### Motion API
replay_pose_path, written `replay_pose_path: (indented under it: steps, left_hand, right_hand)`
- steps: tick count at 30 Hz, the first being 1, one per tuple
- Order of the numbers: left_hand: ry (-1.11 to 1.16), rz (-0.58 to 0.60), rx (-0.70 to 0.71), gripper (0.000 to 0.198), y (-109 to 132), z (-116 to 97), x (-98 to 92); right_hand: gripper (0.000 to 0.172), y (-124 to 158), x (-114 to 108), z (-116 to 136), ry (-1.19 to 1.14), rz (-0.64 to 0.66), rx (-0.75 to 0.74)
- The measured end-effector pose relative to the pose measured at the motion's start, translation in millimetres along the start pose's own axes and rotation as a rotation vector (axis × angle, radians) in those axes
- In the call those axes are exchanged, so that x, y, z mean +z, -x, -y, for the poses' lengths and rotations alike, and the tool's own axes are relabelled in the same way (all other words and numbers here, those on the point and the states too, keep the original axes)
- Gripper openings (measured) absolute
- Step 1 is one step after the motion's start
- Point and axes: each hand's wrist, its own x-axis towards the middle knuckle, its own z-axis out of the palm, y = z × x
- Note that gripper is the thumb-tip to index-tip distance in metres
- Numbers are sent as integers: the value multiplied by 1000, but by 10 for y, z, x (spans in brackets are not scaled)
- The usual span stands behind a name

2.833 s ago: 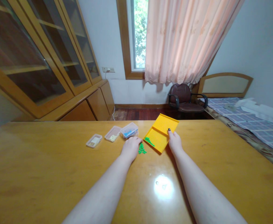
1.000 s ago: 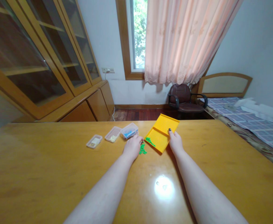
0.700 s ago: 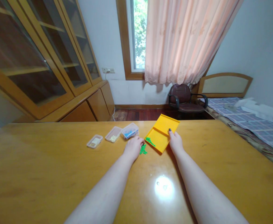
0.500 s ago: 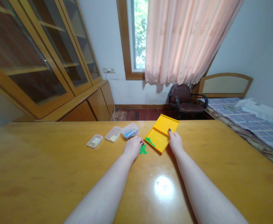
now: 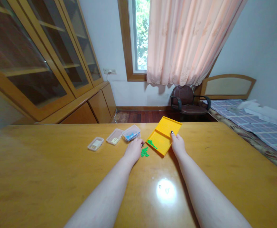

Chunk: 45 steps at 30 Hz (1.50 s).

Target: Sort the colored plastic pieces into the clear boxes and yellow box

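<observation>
My right hand (image 5: 178, 145) grips the right edge of an open yellow plastic box (image 5: 162, 144), thumb over the rim. The box lies tilted on the table, and several small green pieces (image 5: 150, 143) rest in its left corner. Beside it on the tabletop is a loose pile of green pieces (image 5: 144, 152). My left hand (image 5: 134, 149) is at the left of this pile with its fingers curled together; whatever may be between the fingertips is too small to make out.
Behind my left hand stands a clear box with blue pieces (image 5: 131, 133). Further left are a clear box with cream pieces (image 5: 114, 137) and another small clear box (image 5: 95, 144). A wooden table (image 5: 58, 177) bears everything. Beyond are a chair (image 5: 186, 99) and a bed (image 5: 259, 120).
My left hand has shifted slightly left, away from the yellow box, and more of the green pile shows. My right hand and the yellow box have stayed put.
</observation>
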Motion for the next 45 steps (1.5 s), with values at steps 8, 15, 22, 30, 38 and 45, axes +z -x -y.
replay_pose_path:
  steps: [8,15,22,30,38,45]
  left_hand:
    - [61,-2,9,10,-17,25,-21]
    - [-28,-4,0,8,-27,30,36]
    - [-103,9,7,11,-16,11,53]
    - [78,-118,58,16,-7,-94,-54]
    - [159,-125,90,23,-15,-78,-15]
    - [3,41,109,12,31,-98,-51]
  right_hand:
    - [45,13,16,20,-32,8,12]
    - [43,40,8,62,30,-10,16]
    - [46,9,-8,8,74,-21,3]
    - [46,72,52,63,-12,59,15]
    - [47,35,41,-12,-4,44,20]
    - [44,19,16,-5,11,-6,2]
